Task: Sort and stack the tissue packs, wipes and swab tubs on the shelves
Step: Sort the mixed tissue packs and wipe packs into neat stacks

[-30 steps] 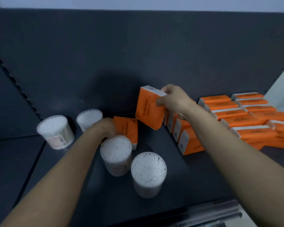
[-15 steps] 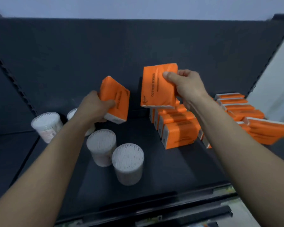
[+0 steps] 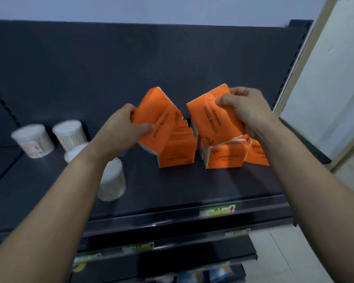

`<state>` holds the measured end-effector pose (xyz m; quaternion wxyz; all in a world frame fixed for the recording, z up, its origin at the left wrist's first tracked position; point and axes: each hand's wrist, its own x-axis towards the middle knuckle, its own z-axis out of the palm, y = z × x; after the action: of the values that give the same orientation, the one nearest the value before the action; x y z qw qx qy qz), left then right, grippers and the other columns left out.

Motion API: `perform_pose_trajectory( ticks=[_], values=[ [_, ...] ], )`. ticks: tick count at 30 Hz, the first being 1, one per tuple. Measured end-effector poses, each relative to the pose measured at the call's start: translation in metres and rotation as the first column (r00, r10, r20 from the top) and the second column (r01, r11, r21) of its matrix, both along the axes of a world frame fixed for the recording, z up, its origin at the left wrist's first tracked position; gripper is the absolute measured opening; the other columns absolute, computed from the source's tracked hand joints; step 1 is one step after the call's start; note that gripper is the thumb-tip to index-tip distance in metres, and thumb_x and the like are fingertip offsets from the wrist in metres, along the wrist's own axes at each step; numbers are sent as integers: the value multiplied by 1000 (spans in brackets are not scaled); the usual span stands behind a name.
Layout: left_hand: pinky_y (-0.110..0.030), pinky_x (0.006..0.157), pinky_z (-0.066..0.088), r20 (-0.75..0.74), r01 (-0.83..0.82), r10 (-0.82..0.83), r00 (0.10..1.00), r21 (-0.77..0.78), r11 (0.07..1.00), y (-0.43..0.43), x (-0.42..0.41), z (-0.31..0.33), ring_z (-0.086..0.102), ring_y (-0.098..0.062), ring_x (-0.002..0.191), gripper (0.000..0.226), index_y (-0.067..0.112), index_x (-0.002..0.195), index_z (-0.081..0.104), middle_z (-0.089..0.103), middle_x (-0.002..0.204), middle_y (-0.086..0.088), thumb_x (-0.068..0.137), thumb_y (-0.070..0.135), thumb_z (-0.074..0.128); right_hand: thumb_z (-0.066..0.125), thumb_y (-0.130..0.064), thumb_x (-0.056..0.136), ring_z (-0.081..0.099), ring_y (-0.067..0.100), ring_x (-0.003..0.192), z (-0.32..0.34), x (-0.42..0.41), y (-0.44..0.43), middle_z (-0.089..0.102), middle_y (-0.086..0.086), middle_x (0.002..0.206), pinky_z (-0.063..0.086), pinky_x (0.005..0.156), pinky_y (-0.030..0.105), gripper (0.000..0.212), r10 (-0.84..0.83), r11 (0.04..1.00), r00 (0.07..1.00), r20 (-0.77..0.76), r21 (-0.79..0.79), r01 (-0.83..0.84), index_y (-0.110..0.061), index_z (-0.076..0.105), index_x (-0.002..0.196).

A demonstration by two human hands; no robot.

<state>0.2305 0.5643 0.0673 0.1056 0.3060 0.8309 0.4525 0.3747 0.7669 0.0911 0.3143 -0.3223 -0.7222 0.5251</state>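
Observation:
My left hand (image 3: pixel 123 129) grips an orange tissue pack (image 3: pixel 155 115), tilted over a row of upright orange packs (image 3: pixel 177 154) on the dark shelf (image 3: pixel 172 186). My right hand (image 3: pixel 243 111) grips a second orange tissue pack (image 3: pixel 211 119), also tilted, above another row of upright packs (image 3: pixel 225 156). Clear tubs of white cotton swabs stand at the left: one (image 3: pixel 32 140) far left, one (image 3: pixel 70 133) beside it, one (image 3: pixel 75 154) partly behind my left forearm, and one (image 3: pixel 112 180) nearer the front.
The shelf's dark back panel (image 3: pixel 131 64) rises behind everything. A front rail with a yellow-green price label (image 3: pixel 217 211) edges the shelf. Lower shelves (image 3: pixel 172 248) with more labels sit below. A pale wall panel (image 3: pixel 325 88) stands at the right.
Both hands have carried their orange packs rightward and down onto the two upright rows, and the packs are tilted more. The camera has pulled back, showing the lower shelves.

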Motion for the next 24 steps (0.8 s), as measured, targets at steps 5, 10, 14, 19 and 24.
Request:
perform_pose_trajectory(
  ticks=[5, 10, 14, 19, 24],
  values=[
    [-32, 68, 46, -120, 71, -97, 988, -205, 976, 13, 29, -28, 58, -21, 83, 35, 15, 101, 57, 61, 94, -2, 72, 23, 75, 72, -13, 76, 64, 11, 67, -15, 28, 10, 68, -1, 78, 53, 64, 25, 22, 79, 994, 991, 105, 72, -87, -16, 68, 98],
    [-32, 80, 43, -226, 43, -136, 965, -373, 927, 29, 33, -62, 54, -26, 98, 40, 16, 107, 58, 56, 104, -6, 71, 20, 73, 72, -12, 77, 58, 14, 86, -23, 40, 12, 63, 0, 97, 44, 71, 25, 36, 142, 925, 926, 349, 287, -250, -14, 64, 112],
    [-39, 90, 43, -217, 12, -101, 971, -375, 927, 38, 25, -81, 45, -30, 108, 45, 20, 115, 52, 39, 102, -2, 75, 21, 73, 72, -17, 77, 54, 16, 100, -29, 40, 12, 57, -4, 107, 37, 81, 26, 49, 200, 859, 820, 537, 306, -410, -19, 58, 124],
    [-45, 91, 47, -207, -12, -48, 977, -281, 960, 47, 18, -94, 50, -31, 106, 67, 17, 125, 36, 38, 119, -8, 72, 18, 76, 73, -15, 77, 51, 11, 89, -38, 30, 11, 59, -4, 102, 36, 62, 15, 48, 188, 794, 708, 681, 319, -518, -21, 59, 123],
    [-40, 80, 47, -190, 32, -90, 978, -287, 957, 54, 12, -98, 56, -35, 97, 91, 18, 138, 18, 28, 129, -12, 70, 19, 78, 70, -13, 77, 53, 16, 101, -55, 22, 10, 60, 0, 116, 40, 78, 25, 50, 114, 771, 630, 768, 331, -544, -24, 59, 125]
  ],
)
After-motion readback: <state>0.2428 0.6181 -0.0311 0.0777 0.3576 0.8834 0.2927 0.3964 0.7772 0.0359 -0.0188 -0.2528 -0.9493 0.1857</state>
